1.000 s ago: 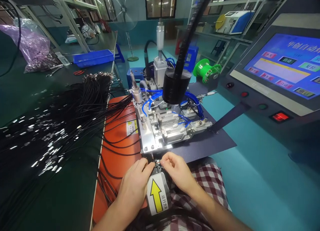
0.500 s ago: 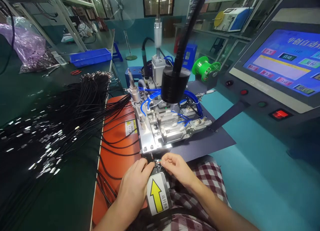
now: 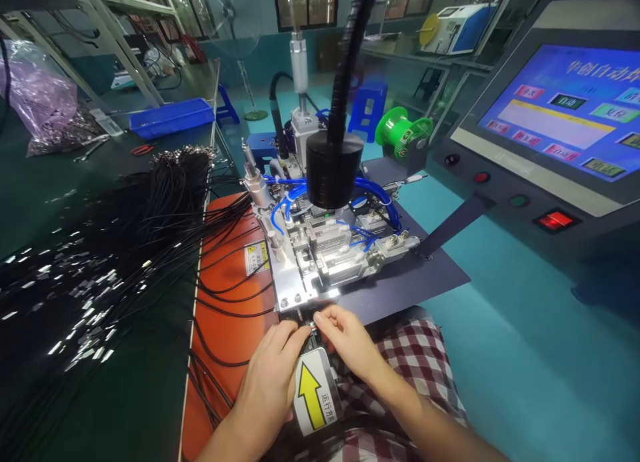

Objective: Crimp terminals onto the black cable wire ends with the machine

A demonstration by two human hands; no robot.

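Observation:
My left hand [image 3: 275, 365] is closed at the front of the metal machine [image 3: 325, 255], its thumb and fingertips bent over the narrow feed track [image 3: 312, 342]. A black cable [image 3: 220, 361] curves across the orange mat and disappears under this hand. Opposite it, my right hand [image 3: 350, 342] pinches with thumb and forefinger at a tiny shiny piece [image 3: 313, 326], too small to make out. The fingertips of both hands nearly meet there. Just below them lies a white plate with a yellow arrow [image 3: 313, 395].
A heap of black cables [image 3: 170, 195] with metal ends covers the left table, some crossing the orange mat [image 3: 225, 322]. A black lamp head [image 3: 334, 169] hangs over the machine. At right stands a control screen [image 3: 565, 115]; behind are a green spool [image 3: 400, 134] and blue tray [image 3: 173, 117].
The view has shifted slightly, so the machine and screen sit a little further left. My right thumb and forefinger have moved a little closer to the left fingertips; both hands stay at the track.

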